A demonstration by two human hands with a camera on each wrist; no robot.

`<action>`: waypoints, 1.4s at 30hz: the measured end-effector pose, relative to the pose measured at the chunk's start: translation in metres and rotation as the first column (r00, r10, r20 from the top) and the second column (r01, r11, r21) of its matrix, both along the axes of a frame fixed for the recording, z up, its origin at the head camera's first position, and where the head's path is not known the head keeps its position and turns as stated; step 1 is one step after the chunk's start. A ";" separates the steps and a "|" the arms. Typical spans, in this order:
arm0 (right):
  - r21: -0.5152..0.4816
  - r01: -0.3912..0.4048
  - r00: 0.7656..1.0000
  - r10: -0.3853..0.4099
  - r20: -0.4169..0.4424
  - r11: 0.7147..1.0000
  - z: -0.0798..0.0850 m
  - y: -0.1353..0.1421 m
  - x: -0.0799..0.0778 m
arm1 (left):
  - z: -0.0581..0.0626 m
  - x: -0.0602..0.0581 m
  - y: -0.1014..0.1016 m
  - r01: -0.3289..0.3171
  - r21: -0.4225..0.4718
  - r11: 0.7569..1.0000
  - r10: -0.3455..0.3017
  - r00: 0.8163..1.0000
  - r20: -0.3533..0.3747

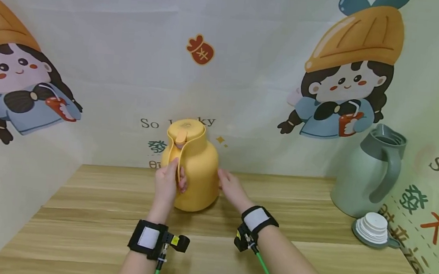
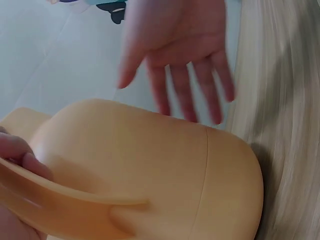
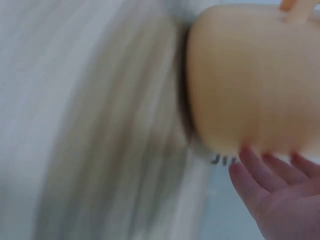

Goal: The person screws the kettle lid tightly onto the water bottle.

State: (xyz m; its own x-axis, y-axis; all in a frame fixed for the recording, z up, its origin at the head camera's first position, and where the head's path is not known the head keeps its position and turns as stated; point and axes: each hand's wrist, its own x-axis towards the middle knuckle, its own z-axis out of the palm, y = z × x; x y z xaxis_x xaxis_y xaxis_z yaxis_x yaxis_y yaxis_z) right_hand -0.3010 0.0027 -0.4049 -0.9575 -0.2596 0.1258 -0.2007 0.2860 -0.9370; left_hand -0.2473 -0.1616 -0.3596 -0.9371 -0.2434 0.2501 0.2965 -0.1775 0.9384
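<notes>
A yellow thermos jug (image 1: 200, 174) with a lid (image 1: 186, 128) stands upright near the back of the wooden table. Its handle faces me, and my left hand (image 1: 168, 180) grips it, fingers curled round behind. The left wrist view shows those fingers (image 2: 20, 152) wrapped over the handle (image 2: 75, 195). At the jug's right side is my right hand (image 1: 234, 190), its fingers extended and spread. In the right wrist view its fingertips (image 3: 247, 152) lie at the jug's wall; whether they touch it I cannot tell.
A grey-green jug (image 1: 360, 180), its top uncovered, stands at the back right. In front of it a white stopper with a grey lid (image 1: 372, 228) lies on the table (image 1: 90, 230). A printed backdrop (image 1: 247, 91) rises behind, close to the yellow jug.
</notes>
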 end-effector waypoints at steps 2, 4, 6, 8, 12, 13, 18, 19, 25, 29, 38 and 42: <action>0.021 -0.055 0.998 0.054 0.038 0.998 -0.005 0.009 0.006 | -0.002 0.000 -0.001 -0.027 -0.028 0.999 0.027 0.999 0.020; 0.057 -0.109 0.992 0.105 0.071 0.992 -0.010 0.019 0.012 | -0.002 0.000 0.000 -0.069 -0.085 0.994 0.072 0.997 0.030; 0.107 -0.147 0.986 0.138 0.091 0.983 -0.012 0.029 0.019 | -0.001 0.001 0.002 -0.112 -0.141 0.984 0.116 0.993 0.022; 0.155 -0.171 0.984 0.160 0.085 0.973 -0.013 0.041 0.025 | 0.001 0.002 0.004 -0.157 -0.188 0.970 0.160 0.987 0.000; 0.194 -0.167 0.986 0.161 0.044 0.967 -0.011 0.067 0.037 | 0.003 0.009 0.012 -0.303 -0.223 0.926 0.283 0.952 -0.116; 0.195 -0.157 0.988 0.154 0.032 0.968 -0.010 0.074 0.040 | 0.003 0.012 0.014 -0.361 -0.236 0.902 0.328 0.930 -0.167; 0.191 -0.058 0.997 0.066 -0.037 0.980 0.007 0.114 0.057 | 0.009 0.031 0.031 -0.641 -0.243 0.729 0.473 0.727 -0.498; 0.189 -0.022 0.998 0.034 -0.058 0.982 0.011 0.122 0.060 | 0.012 0.035 0.036 -0.667 -0.234 0.708 0.463 0.688 -0.559; 0.143 0.291 0.924 -0.238 -0.300 0.946 0.036 0.172 0.076 | 0.028 0.047 0.085 -0.568 -0.247 0.785 0.239 0.646 -0.725; 0.051 0.500 0.767 -0.415 -0.489 0.865 0.053 0.202 0.085 | 0.034 0.046 0.120 -0.406 -0.372 0.835 0.051 0.729 -0.683; -0.186 0.727 0.486 -0.686 -0.541 0.661 0.080 0.257 0.085 | 0.039 0.015 0.179 -0.005 -0.559 0.829 -0.252 0.889 -0.382; -0.190 0.759 0.502 -0.745 -0.440 0.623 0.082 0.279 0.077 | 0.035 -0.002 0.199 0.090 -0.526 0.846 -0.300 0.895 -0.330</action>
State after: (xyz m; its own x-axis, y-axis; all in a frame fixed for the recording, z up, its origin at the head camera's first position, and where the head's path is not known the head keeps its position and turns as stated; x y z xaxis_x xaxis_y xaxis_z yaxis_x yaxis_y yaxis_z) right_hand -0.2237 0.2814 -0.3224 -0.6252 0.5214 0.5807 -0.2731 0.5509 -0.7886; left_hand -0.2495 0.0373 -0.3250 -0.7510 0.1859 0.6336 0.6598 0.1749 0.7308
